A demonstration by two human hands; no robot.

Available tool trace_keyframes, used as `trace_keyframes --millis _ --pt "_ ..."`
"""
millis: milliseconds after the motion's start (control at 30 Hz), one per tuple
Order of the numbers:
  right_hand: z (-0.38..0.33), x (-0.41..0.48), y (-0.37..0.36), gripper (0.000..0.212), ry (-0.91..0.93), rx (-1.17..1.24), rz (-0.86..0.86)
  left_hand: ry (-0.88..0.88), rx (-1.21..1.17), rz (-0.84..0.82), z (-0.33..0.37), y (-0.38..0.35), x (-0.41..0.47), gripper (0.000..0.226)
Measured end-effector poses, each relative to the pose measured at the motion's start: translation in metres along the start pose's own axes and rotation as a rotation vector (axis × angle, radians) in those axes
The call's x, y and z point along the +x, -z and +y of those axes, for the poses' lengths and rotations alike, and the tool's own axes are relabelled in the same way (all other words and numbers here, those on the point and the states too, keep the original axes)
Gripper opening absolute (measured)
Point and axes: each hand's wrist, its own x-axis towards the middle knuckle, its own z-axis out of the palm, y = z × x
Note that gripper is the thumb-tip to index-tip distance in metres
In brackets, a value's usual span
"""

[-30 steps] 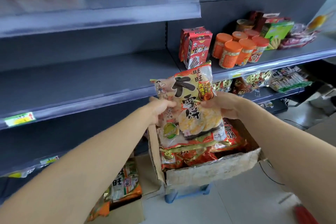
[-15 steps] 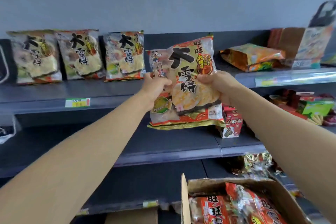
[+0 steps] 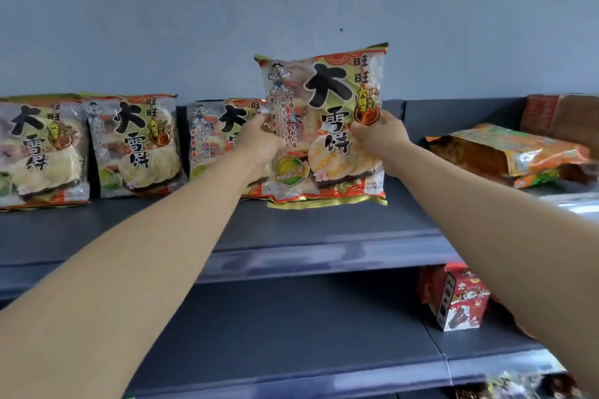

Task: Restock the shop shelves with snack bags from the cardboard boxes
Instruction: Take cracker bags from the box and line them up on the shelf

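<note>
Item: clear plastic snack bag of pale round rice crackers, printed with large black characters and a red-and-gold border (image 3: 327, 126); centre of frame, upright, face toward the camera; held between both hands, its top edge above them and its gold bottom edge below them; bottom edge level with the surface of the dark grey metal top shelf (image 3: 324, 230), contact not determinable.

Left hand (image 3: 259, 146): centre, just left of the bag; fingers curled round the bag's left edge at mid-height.

Right hand (image 3: 377, 136): centre, just right of the bag; fingers closed on the bag's right edge at mid-height, thumb on the printed front.

Shelf stock, left half of frame: three matching rice cracker bags standing in a row against the grey-blue wall (image 3: 291, 10); far left bag (image 3: 39, 152), middle bag (image 3: 136, 146), third bag (image 3: 220, 139), the last partly covered by the left hand and the held bag.

Right of frame, same shelf: orange foil bag (image 3: 512, 152) lying flat, well apart from the held bag.

Lower right: red-and-white printed carton (image 3: 460, 301) on the dark grey lower shelf (image 3: 291, 334).
</note>
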Motion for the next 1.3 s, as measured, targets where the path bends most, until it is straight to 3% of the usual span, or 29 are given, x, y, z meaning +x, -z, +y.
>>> trace_keyframes --millis 233,400,533,767,900,1100,1300 --pt "0.029 0.061 -0.029 0.033 -0.022 -0.139 0.154 0.046 -0.024 -0.151 -0.033 -0.024 0.065 0.071" --pt "0.054 0.093 -0.045 0.042 -0.063 -0.145 0.146 0.119 -0.069 -0.247 -0.053 -0.036 0.098 0.071" --pt "0.065 0.108 -0.061 0.048 -0.153 -0.27 0.136 0.13 -0.04 -0.243 -0.072 -0.046 0.117 0.072" --pt "0.082 0.115 -0.079 0.058 -0.12 -0.425 -0.016 0.116 0.026 -0.183 -0.082 -0.054 0.129 0.07" --pt "0.083 0.108 -0.07 0.067 -0.101 -0.386 -0.043 0.106 0.113 -0.144 -0.084 -0.055 0.129 0.061" --pt "0.075 0.081 -0.049 0.052 -0.018 -0.388 -0.033 0.014 0.329 0.018 -0.068 -0.057 0.108 0.044" --pt "0.061 0.029 -0.012 0.04 0.143 -0.527 -0.066 -0.101 0.271 -0.122 -0.031 -0.075 0.045 0.034"
